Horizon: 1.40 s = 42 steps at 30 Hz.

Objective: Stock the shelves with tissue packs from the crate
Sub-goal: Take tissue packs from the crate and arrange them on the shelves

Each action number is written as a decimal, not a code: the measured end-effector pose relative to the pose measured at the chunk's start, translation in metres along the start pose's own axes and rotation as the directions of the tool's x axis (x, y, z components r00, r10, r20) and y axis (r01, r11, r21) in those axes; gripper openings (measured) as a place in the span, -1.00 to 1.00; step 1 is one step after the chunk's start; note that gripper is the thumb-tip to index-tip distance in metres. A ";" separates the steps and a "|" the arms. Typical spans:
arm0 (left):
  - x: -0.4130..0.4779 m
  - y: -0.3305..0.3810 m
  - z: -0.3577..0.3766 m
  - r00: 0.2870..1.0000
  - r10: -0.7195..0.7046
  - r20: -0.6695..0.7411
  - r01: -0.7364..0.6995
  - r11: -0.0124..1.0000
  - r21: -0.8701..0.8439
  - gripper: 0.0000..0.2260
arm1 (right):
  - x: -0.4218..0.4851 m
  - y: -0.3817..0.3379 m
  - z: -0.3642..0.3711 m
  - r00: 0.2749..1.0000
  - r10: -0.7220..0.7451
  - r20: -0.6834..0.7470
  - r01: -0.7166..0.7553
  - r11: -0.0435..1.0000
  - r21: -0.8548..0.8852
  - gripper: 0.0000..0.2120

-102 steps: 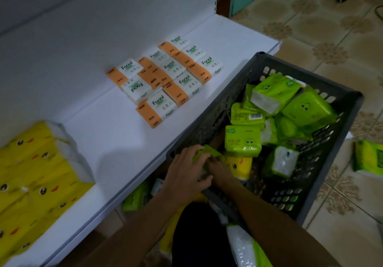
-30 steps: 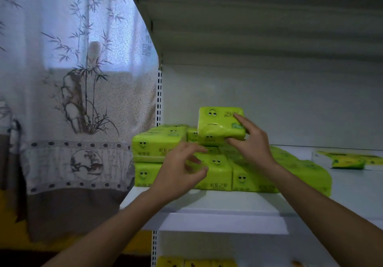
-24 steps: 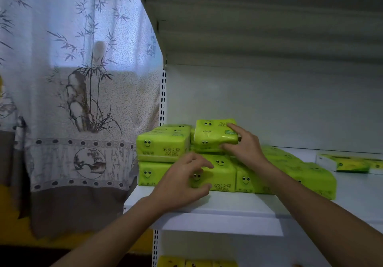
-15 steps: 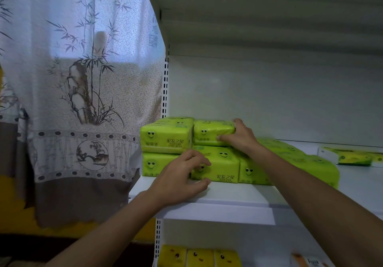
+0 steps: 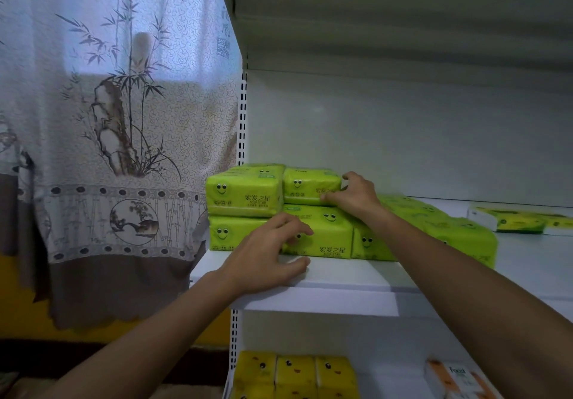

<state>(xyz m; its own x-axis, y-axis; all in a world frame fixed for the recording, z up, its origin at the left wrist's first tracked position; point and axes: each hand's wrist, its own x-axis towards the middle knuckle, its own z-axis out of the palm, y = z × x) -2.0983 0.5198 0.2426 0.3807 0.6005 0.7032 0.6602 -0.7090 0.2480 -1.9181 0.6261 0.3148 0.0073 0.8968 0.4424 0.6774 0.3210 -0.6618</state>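
Right grip [image 5: 353,197] pinches the top green tissue pack [image 5: 310,186] just left of it, atop the lower pack [image 5: 331,232] — a careless pull-back could drag it off the shelf [image 5: 341,274]. Left grip [image 5: 269,256], loosely spread, touches that lower pack ahead.

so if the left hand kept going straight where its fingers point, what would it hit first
Probably the lower middle green pack: the left hand points at its front face, perhaps touching it; depth is unclear.

The left hand [image 5: 269,256] reached forward, fingers spread and relaxed. The right hand [image 5: 355,195] gripped a green plastic tissue pack [image 5: 310,184].
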 end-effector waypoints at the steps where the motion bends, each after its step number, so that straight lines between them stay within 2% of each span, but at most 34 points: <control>1: 0.000 0.000 -0.001 1.000 -0.004 -0.008 0.004 1.000 -0.001 -0.60 | -0.002 0.001 -0.004 1.000 -0.011 -0.005 0.011 1.000 -0.010 -0.33; 7: 0.006 0.027 0.012 0.998 -0.009 -0.055 0.003 0.994 -0.112 -0.57 | -0.033 0.023 -0.040 0.986 -0.078 -0.148 0.069 0.995 -0.067 -0.35; 12: 0.032 0.074 0.053 0.997 0.046 -0.066 -0.061 0.970 -0.233 -0.56 | -0.078 0.073 -0.095 0.946 -0.182 -0.268 0.140 0.976 -0.169 -0.31; 15: 0.045 0.114 0.092 0.991 0.123 -0.048 -0.132 0.941 -0.311 -0.59 | -0.112 0.111 -0.138 0.888 -0.194 -0.417 0.094 0.964 -0.248 -0.35; 18: 0.050 0.156 0.134 0.978 0.209 0.008 -0.190 0.902 -0.387 -0.62 | -0.148 0.155 -0.182 0.821 -0.159 -0.548 -0.014 0.954 -0.299 -0.41; 21: 0.046 0.192 0.184 0.962 0.264 0.068 -0.204 0.864 -0.460 -0.62 | -0.185 0.204 -0.219 0.776 -0.053 -0.629 -0.142 0.957 -0.255 -0.45; 24: 0.030 0.216 0.243 0.940 0.296 0.172 -0.168 0.837 -0.520 -0.61 | -0.231 0.260 -0.236 0.755 0.107 -0.646 -0.320 0.921 -0.222 -0.46; 27: 0.003 0.233 0.302 0.906 0.266 0.329 -0.038 0.825 -0.564 -0.70 | -0.285 0.320 -0.236 0.736 0.268 -0.622 -0.475 0.859 -0.193 -0.47; 30: -0.031 0.240 0.355 0.867 0.265 0.422 0.026 0.821 -0.570 -0.73 | -0.335 0.377 -0.226 0.686 0.460 -0.564 -0.616 0.779 -0.114 -0.47; 33: -0.062 0.244 0.399 0.806 0.278 0.523 0.082 0.822 -0.564 -0.71 | -0.384 0.424 -0.208 0.632 0.576 -0.519 -0.703 0.708 -0.070 -0.48; 38: -0.102 0.257 0.468 0.721 0.280 0.634 0.141 0.836 -0.530 -0.72 | -0.453 0.491 -0.166 0.510 0.727 -0.459 -0.824 0.567 -0.016 -0.45; 42: -0.135 0.260 0.517 0.664 0.300 0.685 0.182 0.824 -0.537 -0.72 | -0.479 0.536 -0.129 0.360 0.821 -0.443 -0.906 0.420 0.042 -0.45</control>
<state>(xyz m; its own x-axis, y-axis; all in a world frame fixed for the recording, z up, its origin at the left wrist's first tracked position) -1.6433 0.4460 -0.1323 0.8943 0.4394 0.0847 0.2656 -0.6735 0.6898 -1.4639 0.3293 -0.1738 0.8847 0.4515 -0.1159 0.2472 -0.6652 -0.7045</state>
